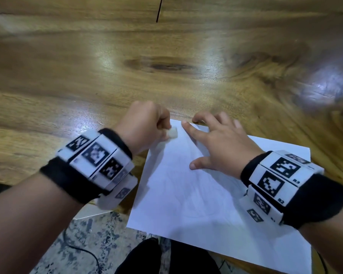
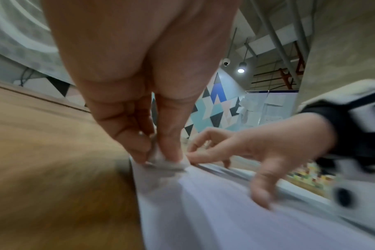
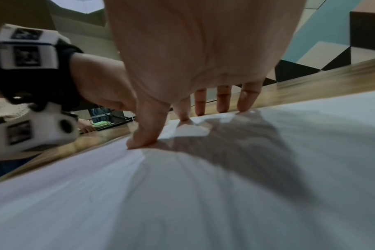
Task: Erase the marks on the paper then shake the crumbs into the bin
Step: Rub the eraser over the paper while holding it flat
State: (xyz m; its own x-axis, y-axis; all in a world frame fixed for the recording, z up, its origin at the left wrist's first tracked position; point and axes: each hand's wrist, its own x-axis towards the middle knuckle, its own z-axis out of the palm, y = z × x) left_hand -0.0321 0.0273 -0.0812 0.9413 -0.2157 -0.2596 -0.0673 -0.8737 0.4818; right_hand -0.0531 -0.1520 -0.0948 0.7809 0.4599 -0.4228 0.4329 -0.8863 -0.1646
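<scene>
Paper (image 1: 196, 194) flat on wooden worktop (image 1: 87, 76), near corner over edge. Left hand (image 1: 145, 125) pinches white eraser (image 1: 172, 133), pressed on paper's far-left corner. Right hand (image 1: 220, 143) spread, fingertips (image 3: 244, 105) pinning paper. Marks faint, blurred.

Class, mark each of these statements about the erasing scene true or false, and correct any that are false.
1. The left hand pinches a small white eraser. True.
2. The eraser is at the near edge of the paper, by the person's body. False: it is at the sheet's far corner.
3. The right hand presses spread fingers on the paper. True.
4. The paper lies wholly on the wooden table. False: its near part overhangs the table edge.
5. A bin stands on the table beside the paper. False: no bin shows in any view.
</scene>
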